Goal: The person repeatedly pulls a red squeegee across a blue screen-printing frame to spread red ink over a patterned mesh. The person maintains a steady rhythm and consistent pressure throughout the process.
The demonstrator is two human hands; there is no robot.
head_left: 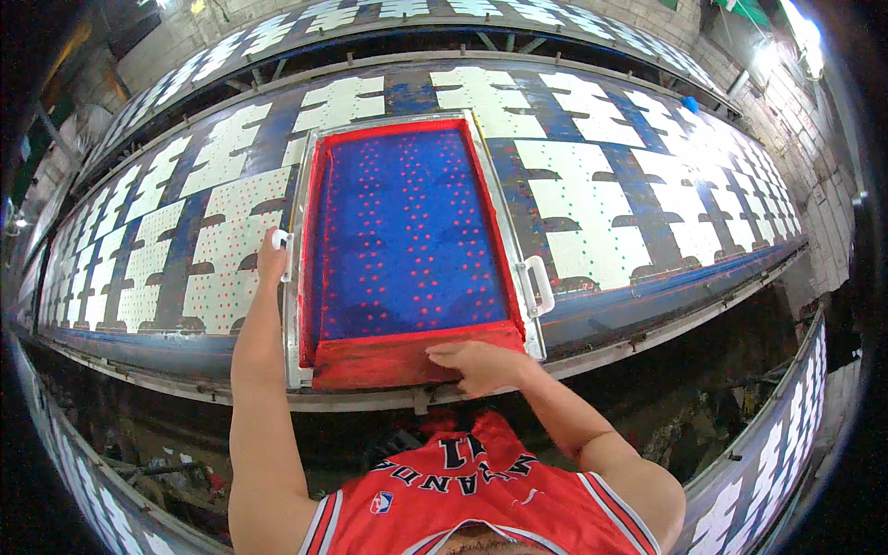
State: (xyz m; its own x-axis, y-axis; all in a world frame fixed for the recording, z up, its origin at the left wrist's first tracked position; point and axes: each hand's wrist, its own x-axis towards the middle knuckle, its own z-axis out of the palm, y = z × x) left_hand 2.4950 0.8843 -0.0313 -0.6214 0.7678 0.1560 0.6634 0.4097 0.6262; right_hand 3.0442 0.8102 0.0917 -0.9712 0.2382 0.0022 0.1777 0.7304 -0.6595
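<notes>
My left hand (274, 252) is closed on a white handle (285, 254) at the left side of a metal-framed screen (476, 148). The screen has a blue mesh (398, 231) dotted with red, bordered in red. My right hand (472, 363) touches the ink-smeared red band (370, 356) along the screen's near end, index finger stretched out and the others partly bent, with nothing visible in its grasp. Another white handle (539, 285) stands on the screen's right side. The screen lies over white fabric pieces (578, 213) with dark cut-outs, some printed with coloured dots.
The long printing table (592, 294) bends across the view, with rows of white pieces on both sides of the screen. Further tables with pieces run behind it (305, 20) and below at the right (758, 462). A block wall (814, 185) and bright lamps (800, 32) stand at the right.
</notes>
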